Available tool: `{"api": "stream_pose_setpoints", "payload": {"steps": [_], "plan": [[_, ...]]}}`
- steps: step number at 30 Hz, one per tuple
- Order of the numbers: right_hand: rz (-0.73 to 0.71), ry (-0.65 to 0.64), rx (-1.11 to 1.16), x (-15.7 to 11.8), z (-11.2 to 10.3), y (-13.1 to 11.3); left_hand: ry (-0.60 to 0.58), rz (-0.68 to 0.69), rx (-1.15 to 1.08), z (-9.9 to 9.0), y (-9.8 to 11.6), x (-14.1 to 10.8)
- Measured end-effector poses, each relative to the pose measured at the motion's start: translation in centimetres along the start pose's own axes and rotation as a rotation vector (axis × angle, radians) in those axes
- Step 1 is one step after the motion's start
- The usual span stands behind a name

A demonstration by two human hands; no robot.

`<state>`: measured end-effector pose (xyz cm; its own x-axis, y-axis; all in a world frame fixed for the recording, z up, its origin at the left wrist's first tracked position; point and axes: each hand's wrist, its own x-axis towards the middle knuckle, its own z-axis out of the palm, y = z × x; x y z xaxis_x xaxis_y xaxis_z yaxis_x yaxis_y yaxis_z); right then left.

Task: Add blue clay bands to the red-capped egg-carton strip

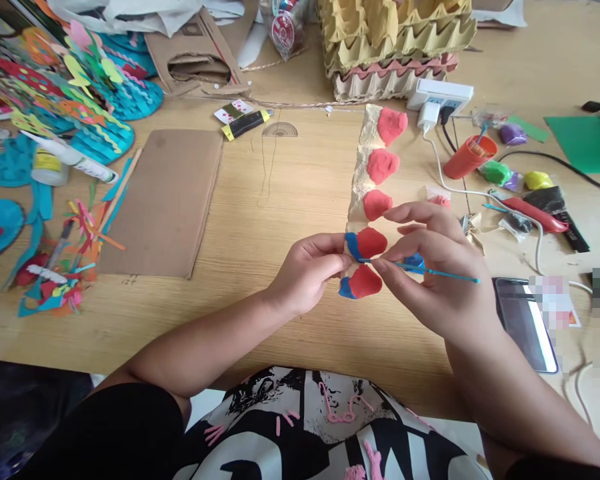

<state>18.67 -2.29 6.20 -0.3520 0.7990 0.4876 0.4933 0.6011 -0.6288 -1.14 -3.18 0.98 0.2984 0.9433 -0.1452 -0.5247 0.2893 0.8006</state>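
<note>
A strip of egg carton (359,180) runs away from me, with several red clay patches (383,166) along it. On its near end, blue clay (355,247) sits beside the red on two bumps. My left hand (310,270) pinches the strip's left edge between thumb and fingers near that blue clay. My right hand (440,267) grips a thin blue modelling tool (447,272), its tip touching the strip between the two nearest bumps. Partly hidden behind my right fingers is a lump of blue clay (414,263).
Stacked egg trays (395,40) stand at the back, near a white power strip (443,95). To the right are an orange cup (470,157), clay packets and a phone (526,325). Leftward lie a cardboard sheet (163,200), a glue bottle (70,157) and paper crafts.
</note>
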Motion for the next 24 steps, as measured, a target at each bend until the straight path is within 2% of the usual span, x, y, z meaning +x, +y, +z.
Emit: {"api": "stream_pose_setpoints", "payload": {"steps": [16, 24], "plan": [[-0.043, -0.023, 0.015, 0.11, 0.56, -0.68, -0.025, 0.041, -0.003, -0.01, -0.05, 0.14], [-0.008, -0.022, 0.049, 0.0, 0.68, -0.6, -0.053, 0.037, 0.021, -0.16, -0.11, -0.03]]}}
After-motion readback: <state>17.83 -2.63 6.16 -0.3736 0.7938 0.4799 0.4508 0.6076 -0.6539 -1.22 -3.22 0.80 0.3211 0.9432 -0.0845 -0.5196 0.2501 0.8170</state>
